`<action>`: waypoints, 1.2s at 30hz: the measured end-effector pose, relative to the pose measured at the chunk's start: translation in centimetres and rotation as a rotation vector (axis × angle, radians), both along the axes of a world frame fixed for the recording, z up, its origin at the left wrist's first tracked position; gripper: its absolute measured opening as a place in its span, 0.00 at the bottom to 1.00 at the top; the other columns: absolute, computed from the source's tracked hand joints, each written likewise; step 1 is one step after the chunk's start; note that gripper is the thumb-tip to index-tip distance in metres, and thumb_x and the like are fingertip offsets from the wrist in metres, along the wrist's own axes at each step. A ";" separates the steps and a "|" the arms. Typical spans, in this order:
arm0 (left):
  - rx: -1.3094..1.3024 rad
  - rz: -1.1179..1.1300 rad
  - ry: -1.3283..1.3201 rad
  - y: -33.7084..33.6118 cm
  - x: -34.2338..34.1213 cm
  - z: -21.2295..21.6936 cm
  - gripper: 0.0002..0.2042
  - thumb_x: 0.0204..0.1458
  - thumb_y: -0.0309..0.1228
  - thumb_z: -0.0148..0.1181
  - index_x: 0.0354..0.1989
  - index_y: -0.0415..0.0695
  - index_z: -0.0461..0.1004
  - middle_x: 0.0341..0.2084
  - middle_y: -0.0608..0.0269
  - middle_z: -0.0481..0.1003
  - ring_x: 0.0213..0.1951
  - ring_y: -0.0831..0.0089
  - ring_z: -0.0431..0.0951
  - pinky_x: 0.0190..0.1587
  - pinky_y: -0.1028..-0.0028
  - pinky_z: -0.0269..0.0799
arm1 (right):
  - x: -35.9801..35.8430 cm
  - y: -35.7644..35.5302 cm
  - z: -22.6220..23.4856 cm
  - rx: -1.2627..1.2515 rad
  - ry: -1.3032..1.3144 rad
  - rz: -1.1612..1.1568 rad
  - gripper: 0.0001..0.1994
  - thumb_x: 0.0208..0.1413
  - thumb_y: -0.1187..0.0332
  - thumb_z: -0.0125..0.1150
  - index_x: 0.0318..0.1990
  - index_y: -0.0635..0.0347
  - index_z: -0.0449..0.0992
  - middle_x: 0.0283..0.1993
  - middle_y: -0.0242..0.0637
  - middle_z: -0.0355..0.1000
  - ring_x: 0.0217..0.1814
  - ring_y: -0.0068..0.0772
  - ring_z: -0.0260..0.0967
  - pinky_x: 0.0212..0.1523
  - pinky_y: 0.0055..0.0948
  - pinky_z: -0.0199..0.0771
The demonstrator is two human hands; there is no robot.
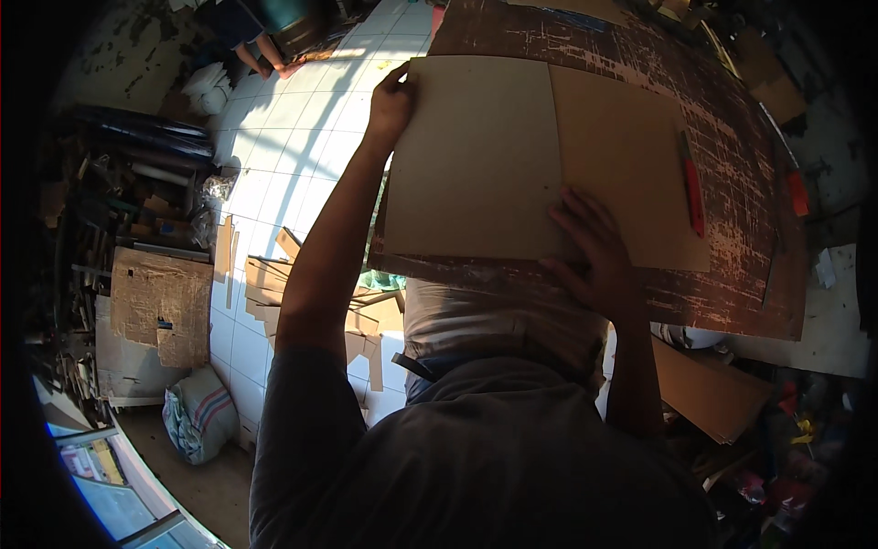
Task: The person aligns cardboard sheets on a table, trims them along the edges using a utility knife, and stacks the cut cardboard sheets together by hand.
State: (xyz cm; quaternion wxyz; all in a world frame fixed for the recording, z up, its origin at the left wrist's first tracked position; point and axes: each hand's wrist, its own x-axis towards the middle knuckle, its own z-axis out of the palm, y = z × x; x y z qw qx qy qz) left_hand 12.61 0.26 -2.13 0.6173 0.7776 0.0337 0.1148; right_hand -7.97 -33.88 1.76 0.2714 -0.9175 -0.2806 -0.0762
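I see the pale sheet (476, 156) laid over the brown sheet (626, 156) on the bench (745, 284), leaving the latter's right part uncovered. My left fingers (399, 79) grip the pale far-left corner; my right fingers (586, 216) spread open near-right, the red cutter (694, 197) lying unheld.

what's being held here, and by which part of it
The left hand holds the pale sheet by its far left corner. The right hand lies spread near its near right corner, with no grip visible.
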 end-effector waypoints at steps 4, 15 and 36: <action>-0.002 0.029 -0.060 0.6 0.1 -0.2 0.19 0.63 0.34 0.62 0.58 0.35 0.75 0.37 0.56 0.82 0.36 0.76 0.79 0.41 0.75 0.75 | -0.1 -0.2 0.2 0.039 0.036 0.005 0.31 0.54 0.56 0.71 0.64 0.56 0.72 0.74 0.46 0.60 0.78 0.51 0.51 0.75 0.50 0.54; 0.043 0.098 -0.047 -0.5 -0.4 0.5 0.18 0.62 0.34 0.63 0.56 0.38 0.78 0.35 0.57 0.82 0.34 0.77 0.79 0.40 0.75 0.75 | 0.2 -0.7 -0.1 0.176 0.044 0.053 0.22 0.50 0.61 0.75 0.51 0.58 0.80 0.68 0.40 0.69 0.75 0.50 0.57 0.74 0.49 0.58; -0.156 0.025 -0.005 -0.5 -1.1 1.1 0.17 0.63 0.29 0.61 0.59 0.37 0.76 0.34 0.61 0.81 0.34 0.79 0.77 0.38 0.77 0.74 | 0.4 -0.8 -0.3 0.141 -0.015 0.078 0.21 0.51 0.58 0.74 0.50 0.59 0.80 0.66 0.42 0.69 0.75 0.47 0.59 0.77 0.51 0.51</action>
